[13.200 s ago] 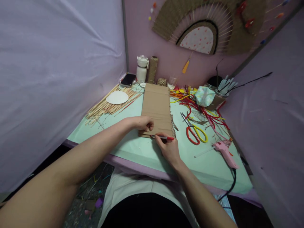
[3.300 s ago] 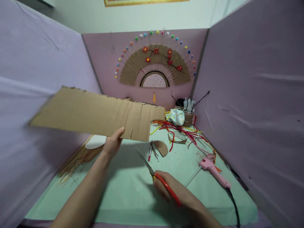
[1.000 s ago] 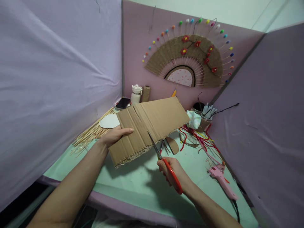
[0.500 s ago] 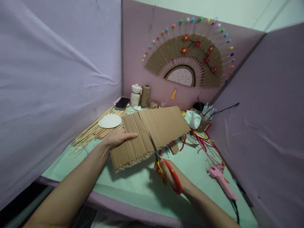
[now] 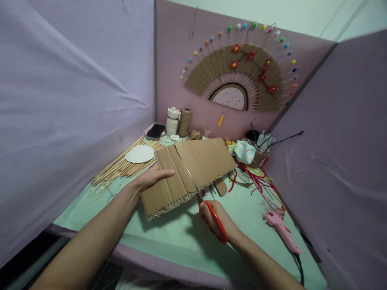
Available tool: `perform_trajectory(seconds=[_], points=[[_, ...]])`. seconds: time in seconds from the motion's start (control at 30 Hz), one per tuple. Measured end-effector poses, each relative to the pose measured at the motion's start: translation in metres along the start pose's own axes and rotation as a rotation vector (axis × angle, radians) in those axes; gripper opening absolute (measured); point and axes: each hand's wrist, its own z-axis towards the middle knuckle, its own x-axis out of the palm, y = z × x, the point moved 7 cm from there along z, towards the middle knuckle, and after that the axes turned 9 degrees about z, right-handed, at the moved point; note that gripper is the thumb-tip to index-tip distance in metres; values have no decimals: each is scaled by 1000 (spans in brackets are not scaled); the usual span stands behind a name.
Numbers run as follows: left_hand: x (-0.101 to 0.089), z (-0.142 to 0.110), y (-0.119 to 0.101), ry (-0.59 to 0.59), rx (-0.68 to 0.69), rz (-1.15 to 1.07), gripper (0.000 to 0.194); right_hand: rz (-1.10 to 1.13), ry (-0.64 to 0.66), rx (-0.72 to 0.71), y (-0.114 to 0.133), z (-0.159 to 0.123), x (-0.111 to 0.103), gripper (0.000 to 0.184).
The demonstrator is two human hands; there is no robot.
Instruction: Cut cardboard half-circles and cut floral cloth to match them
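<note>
My left hand [image 5: 152,176] grips a brown corrugated cardboard sheet [image 5: 201,159] by its near left side, thumb on top, and the sheet is tilted above the table. A ragged edge runs along the side nearest me. In my right hand [image 5: 216,217] are the scissors [image 5: 218,225], with the red handle showing. Their blades lie across the cardboard from the ragged edge, and the lower blade is hidden beneath it. A dark slit or crease crosses the sheet ahead of the blade tips. A small cut cardboard piece [image 5: 221,187] lies partly under the sheet.
Thin wooden sticks [image 5: 117,169] and a white disc [image 5: 140,154] lie at left. Behind stand a phone [image 5: 155,131], a white bottle [image 5: 173,121] and a twine roll [image 5: 185,122]. Red pipe cleaners [image 5: 254,173] and a pink glue gun [image 5: 284,231] are at right. A decorated fan [image 5: 236,76] hangs behind.
The scissors were lying on the table earlier while my right hand held a pen; now they bite into the cardboard. In the last half second the handles have closed and the sheet shifted slightly left.
</note>
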Motion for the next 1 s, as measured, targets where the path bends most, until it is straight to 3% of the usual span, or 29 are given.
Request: perform_trajectory(seconds=[0.1,0.37,0.6,0.77,1.0], points=[[2,0,-1,22,4,-29,53,24,113,-49,-2,1,4,65],[7,-3,-3,48,9,-132,62,162,225,-128,4,4,4,79],[6,-4,-5,17,30,-148,62,85,161,-126,11,4,-1,73],[1,-3,-4,23,51,-206,67,357,421,-91,14,2,15,83],[3,0,-4,51,56,-171,66,122,204,-137,24,2,-2,77]])
